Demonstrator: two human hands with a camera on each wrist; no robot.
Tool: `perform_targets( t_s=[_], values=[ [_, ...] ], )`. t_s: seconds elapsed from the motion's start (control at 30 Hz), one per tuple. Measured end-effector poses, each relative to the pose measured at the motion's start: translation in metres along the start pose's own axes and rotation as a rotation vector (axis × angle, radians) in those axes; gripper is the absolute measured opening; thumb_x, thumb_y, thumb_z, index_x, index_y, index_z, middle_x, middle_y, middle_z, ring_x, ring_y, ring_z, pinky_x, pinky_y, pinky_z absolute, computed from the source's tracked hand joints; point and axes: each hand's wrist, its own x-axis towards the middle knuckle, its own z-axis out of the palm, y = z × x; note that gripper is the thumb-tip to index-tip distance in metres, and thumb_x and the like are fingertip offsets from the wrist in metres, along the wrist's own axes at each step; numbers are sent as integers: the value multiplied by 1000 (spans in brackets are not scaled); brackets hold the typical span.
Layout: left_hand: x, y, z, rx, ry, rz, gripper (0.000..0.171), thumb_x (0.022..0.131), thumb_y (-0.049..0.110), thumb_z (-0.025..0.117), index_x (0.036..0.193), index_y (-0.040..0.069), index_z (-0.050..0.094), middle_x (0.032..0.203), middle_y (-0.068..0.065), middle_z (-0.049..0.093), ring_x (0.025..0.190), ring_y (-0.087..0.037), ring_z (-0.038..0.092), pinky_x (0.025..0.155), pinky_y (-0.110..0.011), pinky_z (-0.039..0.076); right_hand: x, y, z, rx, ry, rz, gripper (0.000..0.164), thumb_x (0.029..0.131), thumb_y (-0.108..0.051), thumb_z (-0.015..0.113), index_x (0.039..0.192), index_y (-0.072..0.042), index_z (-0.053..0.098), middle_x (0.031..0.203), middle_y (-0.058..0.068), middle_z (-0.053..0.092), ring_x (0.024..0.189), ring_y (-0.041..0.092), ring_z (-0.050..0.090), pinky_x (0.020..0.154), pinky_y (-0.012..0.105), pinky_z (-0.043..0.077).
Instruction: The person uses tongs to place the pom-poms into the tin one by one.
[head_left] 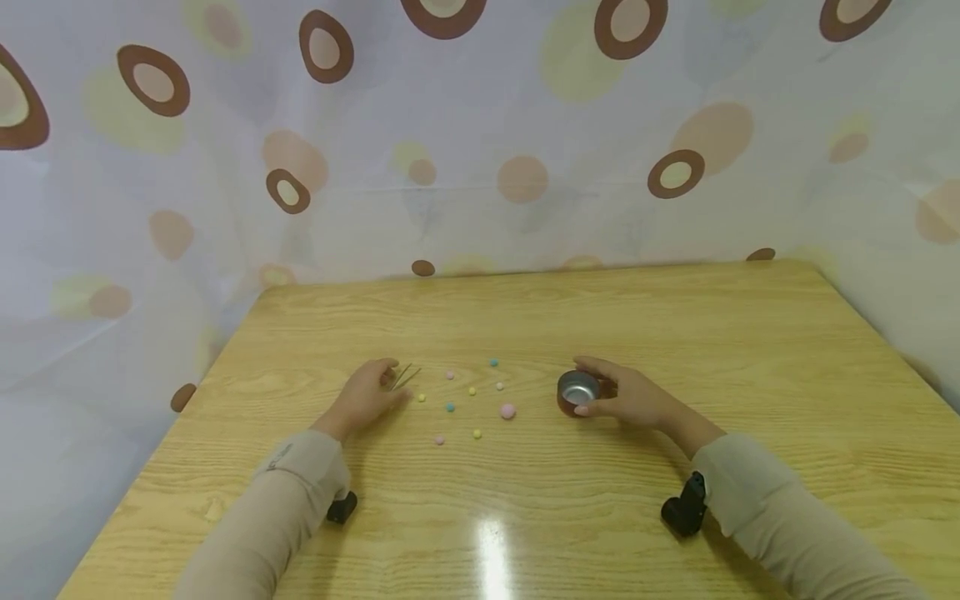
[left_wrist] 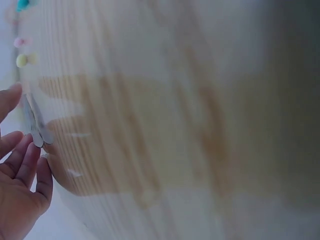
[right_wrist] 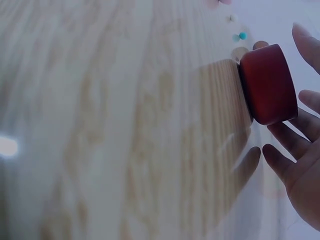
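My left hand (head_left: 369,396) is at the left of the tabletop, fingers loosely bent and thumb apart from them. Its fingertips are right at the blunt end of metal tweezers (head_left: 406,377), which in the left wrist view lie at the table surface (left_wrist: 36,120). On the right, my right hand (head_left: 628,397) is spread around a small cup (head_left: 578,392), reddish-brown outside and silvery inside. The right wrist view shows the upright red cup (right_wrist: 269,85) with fingers close to its side and the thumb apart from it. Several small balls lie between the hands, including a larger pink ball (head_left: 507,411).
Among the scattered balls are a blue one (head_left: 450,407), a yellow one (head_left: 477,434) and a pink one (head_left: 439,440). The wooden table (head_left: 570,517) ends at a patterned cloth (head_left: 480,108) behind it. Both wrists wear black devices.
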Motion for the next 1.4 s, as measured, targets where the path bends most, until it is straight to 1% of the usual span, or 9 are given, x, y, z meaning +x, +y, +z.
perform_targets(
  t_s=[0.17, 0.3, 0.53, 0.77, 0.93, 1.17, 1.4],
  values=[
    [1, 0, 1, 49, 22, 25, 49, 82, 18, 60, 118, -8, 42, 106, -18, 49, 98, -30, 46, 84, -40, 39, 0, -1, 1, 14, 16, 3, 78, 75, -32, 66, 133, 0, 26, 132, 20, 32, 115, 36, 35, 93, 48, 29],
    [2, 0, 3, 94, 32, 59, 41, 82, 16, 59, 113, -8, 47, 103, -18, 49, 95, -30, 48, 83, -40, 40, 1, 0, 1, 9, 34, -6, 76, 75, -30, 67, 133, 1, 28, 131, 19, 33, 115, 36, 36, 92, 48, 29],
    [4, -1, 5, 101, 33, 56, 34, 83, 12, 57, 110, -8, 49, 101, -18, 49, 94, -29, 49, 82, -39, 41, 1, -3, 1, 13, 37, -3, 74, 76, -29, 66, 132, 2, 29, 131, 21, 34, 117, 37, 33, 92, 47, 29],
    [7, 0, 6, 166, 37, 61, 29, 85, 11, 55, 107, -6, 52, 95, -14, 50, 88, -25, 49, 80, -37, 42, 3, 0, 1, 28, 39, -11, 74, 75, -26, 67, 130, 5, 30, 130, 22, 34, 115, 38, 34, 92, 47, 30],
    [7, 1, 6, 171, 44, 57, 26, 85, 10, 54, 105, -7, 53, 93, -14, 51, 87, -25, 49, 78, -36, 42, 4, 3, 3, 24, 46, -23, 72, 73, -26, 68, 128, 4, 34, 127, 22, 38, 114, 38, 36, 91, 48, 31],
    [9, 2, 7, 180, 61, 64, 22, 84, 7, 53, 101, -7, 54, 92, -15, 52, 87, -27, 51, 78, -37, 42, 4, 3, 4, 9, 47, -16, 71, 73, -26, 68, 128, 3, 34, 126, 22, 38, 114, 37, 37, 91, 48, 31],
    [9, 4, 7, 201, 50, 56, 18, 84, 6, 52, 97, -7, 55, 92, -16, 55, 88, -29, 52, 77, -38, 43, 3, 3, 5, 19, 46, -12, 69, 73, -24, 69, 126, 6, 36, 124, 23, 41, 112, 37, 39, 90, 48, 32]
  ],
)
